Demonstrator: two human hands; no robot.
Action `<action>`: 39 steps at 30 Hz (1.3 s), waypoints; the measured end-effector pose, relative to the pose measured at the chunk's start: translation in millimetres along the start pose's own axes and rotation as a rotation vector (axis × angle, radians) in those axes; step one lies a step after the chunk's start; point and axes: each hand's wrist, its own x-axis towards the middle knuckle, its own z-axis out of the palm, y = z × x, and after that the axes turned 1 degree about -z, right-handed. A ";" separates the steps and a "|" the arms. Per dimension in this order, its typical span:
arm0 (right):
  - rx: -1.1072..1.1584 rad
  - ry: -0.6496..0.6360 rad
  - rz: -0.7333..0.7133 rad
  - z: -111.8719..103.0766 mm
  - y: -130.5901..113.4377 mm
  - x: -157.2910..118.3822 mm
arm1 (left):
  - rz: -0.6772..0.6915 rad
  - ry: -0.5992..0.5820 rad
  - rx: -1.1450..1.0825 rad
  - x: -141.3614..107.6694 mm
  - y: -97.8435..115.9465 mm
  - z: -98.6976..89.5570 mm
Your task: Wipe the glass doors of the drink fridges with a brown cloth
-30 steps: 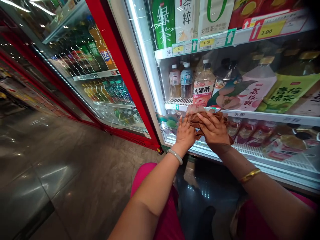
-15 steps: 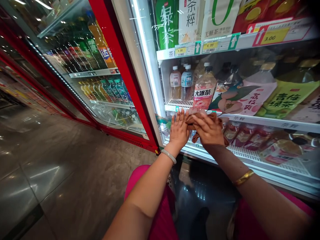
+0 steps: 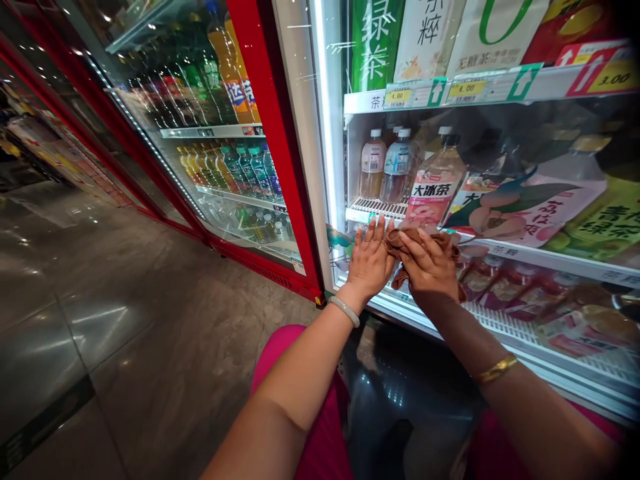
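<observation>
In the head view my left hand point(image 3: 371, 263) lies against the glass door point(image 3: 475, 263) of a lit drinks cooler, its fingers stretched out. Close beside it, my right hand point(image 3: 433, 267) presses a crumpled brown cloth point(image 3: 400, 277) on the same glass, fingers bent over it. Part of the cloth is hidden under that hand. Behind the glass, just above my hands, stands a bottle of iced tea point(image 3: 433, 190) with a pink label. Two smaller bottles point(image 3: 373, 167) are to its left.
A red-framed cooler point(image 3: 285, 167) full of bottles adjoins on the left. Price tags line the upper shelf edge point(image 3: 485, 90). Bottles with reddish labels point(image 3: 505, 277) stand on the low shelf. Dark shiny floor tiles point(image 3: 165, 347) stretch to the left.
The view has shifted, so the coolers sit further right in the picture. My hands have kept their places low on the glass, with the cloth still under my right hand.
</observation>
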 end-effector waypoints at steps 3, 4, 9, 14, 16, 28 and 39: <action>0.031 0.010 -0.040 1.0 4.5 -3.4 | -0.043 0.011 0.001 -0.1 -7.9 -2.4; 0.032 0.043 -0.050 -2.0 8.5 -1.3 | -0.056 0.017 0.000 0.2 -9.8 -3.1; -0.043 0.138 -0.007 -2.1 11.8 11.2 | -0.073 0.048 0.014 3.8 -13.1 -5.8; -0.057 -0.110 -0.196 16.1 -4.0 -7.0 | -0.108 0.021 0.045 3.2 -14.2 -6.5; -0.034 -0.156 -0.230 13.3 -0.2 -7.8 | -0.132 0.003 0.039 2.2 -16.0 -7.3; -0.027 -0.090 -0.259 46.4 -19.7 34.9 | -0.302 0.111 -0.098 5.3 -34.7 -1.1; 0.080 -0.084 -0.183 44.8 -13.9 85.7 | -0.277 0.171 -0.156 20.3 -32.6 -29.0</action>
